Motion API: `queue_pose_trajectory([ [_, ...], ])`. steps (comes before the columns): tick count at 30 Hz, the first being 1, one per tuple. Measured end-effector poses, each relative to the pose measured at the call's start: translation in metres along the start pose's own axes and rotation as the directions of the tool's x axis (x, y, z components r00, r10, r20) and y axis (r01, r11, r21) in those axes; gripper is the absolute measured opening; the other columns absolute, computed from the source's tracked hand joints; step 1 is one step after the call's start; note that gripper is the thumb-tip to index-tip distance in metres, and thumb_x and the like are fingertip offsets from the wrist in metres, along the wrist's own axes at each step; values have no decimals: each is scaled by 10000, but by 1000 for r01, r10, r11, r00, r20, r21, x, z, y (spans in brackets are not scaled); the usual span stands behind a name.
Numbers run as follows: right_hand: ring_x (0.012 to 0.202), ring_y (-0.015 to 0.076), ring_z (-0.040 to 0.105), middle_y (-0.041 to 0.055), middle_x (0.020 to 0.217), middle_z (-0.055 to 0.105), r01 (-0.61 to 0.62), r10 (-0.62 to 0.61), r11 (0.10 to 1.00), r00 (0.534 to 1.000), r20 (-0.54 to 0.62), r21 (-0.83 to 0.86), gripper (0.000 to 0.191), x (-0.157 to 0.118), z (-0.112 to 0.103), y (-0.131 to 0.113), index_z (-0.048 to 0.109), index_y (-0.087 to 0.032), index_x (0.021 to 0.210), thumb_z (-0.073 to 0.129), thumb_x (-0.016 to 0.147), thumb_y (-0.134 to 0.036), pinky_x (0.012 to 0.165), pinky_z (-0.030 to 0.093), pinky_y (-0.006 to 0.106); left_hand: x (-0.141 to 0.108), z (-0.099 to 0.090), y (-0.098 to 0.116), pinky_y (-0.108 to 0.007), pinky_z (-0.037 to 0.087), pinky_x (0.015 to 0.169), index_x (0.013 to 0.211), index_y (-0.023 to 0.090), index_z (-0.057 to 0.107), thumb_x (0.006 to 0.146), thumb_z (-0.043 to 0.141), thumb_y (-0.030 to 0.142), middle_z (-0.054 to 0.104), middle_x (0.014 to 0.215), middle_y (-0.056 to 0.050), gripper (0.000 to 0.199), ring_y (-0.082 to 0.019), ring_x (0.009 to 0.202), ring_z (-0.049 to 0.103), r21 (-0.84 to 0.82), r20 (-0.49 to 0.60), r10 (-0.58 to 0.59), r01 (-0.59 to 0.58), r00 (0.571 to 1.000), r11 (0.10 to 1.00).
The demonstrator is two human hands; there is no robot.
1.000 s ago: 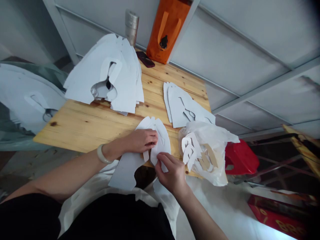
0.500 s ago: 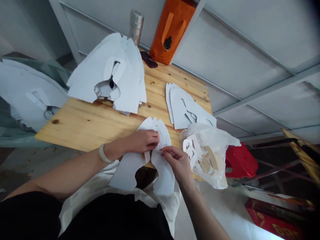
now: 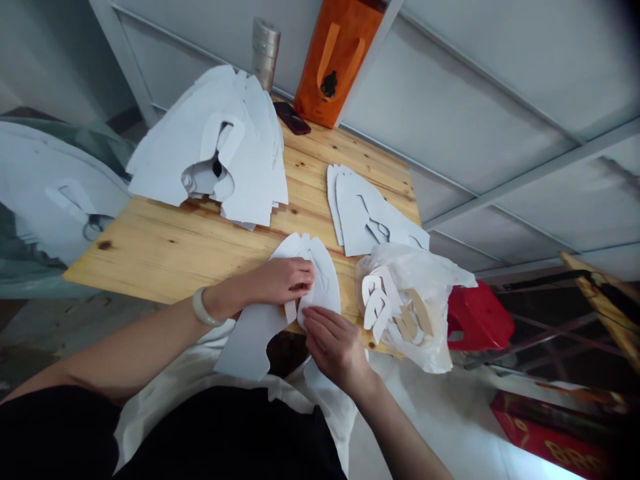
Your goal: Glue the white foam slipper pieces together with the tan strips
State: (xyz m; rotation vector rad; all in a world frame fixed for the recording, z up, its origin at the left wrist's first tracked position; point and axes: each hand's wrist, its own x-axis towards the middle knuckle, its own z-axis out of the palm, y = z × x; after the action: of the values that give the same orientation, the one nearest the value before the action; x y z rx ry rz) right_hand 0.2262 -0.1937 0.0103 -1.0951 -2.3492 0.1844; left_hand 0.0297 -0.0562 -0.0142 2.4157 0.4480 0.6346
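Observation:
A white cut-out sheet (image 3: 253, 340) with a rounded top and an opening at its lower middle lies over the near table edge. My left hand (image 3: 285, 281), a pale bangle on its wrist, rests on the sheet's upper middle with curled fingers on a white flap. Beside it on the right, my right hand (image 3: 337, 343) pinches the edge of the sheet's inner strip, just above the opening. A tall stack of similar white cut-outs (image 3: 170, 147) stands at the back left, and a few more (image 3: 370, 213) lie at the right.
A plastic bag (image 3: 440, 267) of paper scraps sits at the wooden table's (image 3: 150, 257) right edge, by a red plastic object (image 3: 477, 317). Behind are an orange bag (image 3: 313, 93), a phone (image 3: 291, 118) and a metallic bottle (image 3: 266, 50). More white cut-outs (image 3: 37, 173) lie far left.
My right hand has moved down and a little left along the sheet, now covering part of its right side. My left hand has stayed nearly in place on the sheet. The view has shifted slightly.

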Motion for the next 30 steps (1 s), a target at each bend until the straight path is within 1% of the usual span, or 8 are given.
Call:
queue_pose_trajectory([
  [3, 1123, 282, 743, 144, 1170, 779, 94, -91, 993, 995, 42, -70, 267, 0, -4, 1, 683, -132, 1181, 552, 964, -47, 902, 673, 442, 0, -2, 2, -319, 495, 871, 884, 183, 667, 954, 655, 208, 691, 1043, -75, 75, -211, 966, 652, 7, 16, 0, -1, 1000, 1000],
  [7, 1218, 312, 705, 199, 1223, 753, 226, -211, 966, 970, 120, -129, 247, 2, -9, 3, 683, -84, 1184, 553, 980, -32, 995, 651, 473, -1, -5, 4, -327, 493, 858, 912, 183, 664, 894, 774, 301, 685, 1061, -82, 163, -229, 977, 650, 31, 36, -4, 3, 999, 1000],
  [11, 1305, 332, 651, 224, 1292, 719, 258, -238, 959, 957, 166, -115, 215, -4, -14, 5, 691, -92, 1134, 555, 977, -32, 1044, 623, 517, -3, -4, 2, -325, 498, 858, 928, 190, 666, 884, 786, 307, 687, 1085, -81, 173, -231, 997, 655, 38, 40, -6, 5, 999, 999],
  [15, 1296, 319, 647, 200, 1283, 718, 139, -140, 990, 987, 81, 20, 246, -13, -14, 3, 670, -105, 1115, 539, 923, -27, 1026, 632, 491, -1, -5, 2, -325, 529, 857, 927, 177, 695, 937, 730, 284, 706, 1067, -81, 113, -217, 970, 676, 4, 16, 6, -6, 1000, 1000],
  [18, 1199, 292, 685, 158, 1237, 735, 12, -9, 999, 997, -71, 48, 329, -16, -9, -6, 636, -147, 1228, 556, 928, -39, 981, 639, 489, -1, -13, 10, -323, 553, 906, 942, 175, 720, 1013, 623, 244, 735, 1046, -82, 139, -197, 988, 691, -30, -110, 30, -34, 993, 999],
  [21, 1072, 272, 704, 122, 1137, 751, -100, 101, 995, 980, -169, 11, 356, -13, 1, -18, 613, -187, 1289, 573, 959, -60, 914, 639, 472, -10, -27, 20, -351, 567, 971, 1031, 191, 736, 1041, 555, 222, 759, 1076, -78, 184, -201, 1056, 697, 21, -212, -13, 18, 977, 1000],
  [26, 907, 246, 664, 101, 989, 725, -209, 202, 978, 948, -247, -3, 224, -1, 20, -29, 635, -183, 1185, 552, 994, -102, 801, 615, 409, -41, -41, 31, -393, 573, 1055, 1198, 226, 693, 981, 502, 106, 748, 1234, -60, 313, -213, 1169, 697, 98, -122, -166, 178, 979, 979],
  [30, 793, 230, 619, 74, 875, 693, -252, 253, 967, 927, -277, 38, 120, 11, 30, -29, 640, -192, 1016, 557, 991, -109, 692, 564, 364, -52, -32, 35, -393, 583, 1049, 1195, 227, 663, 947, 585, 134, 729, 1248, -78, 276, -226, 1193, 687, 73, -97, -187, 194, 978, 978],
])
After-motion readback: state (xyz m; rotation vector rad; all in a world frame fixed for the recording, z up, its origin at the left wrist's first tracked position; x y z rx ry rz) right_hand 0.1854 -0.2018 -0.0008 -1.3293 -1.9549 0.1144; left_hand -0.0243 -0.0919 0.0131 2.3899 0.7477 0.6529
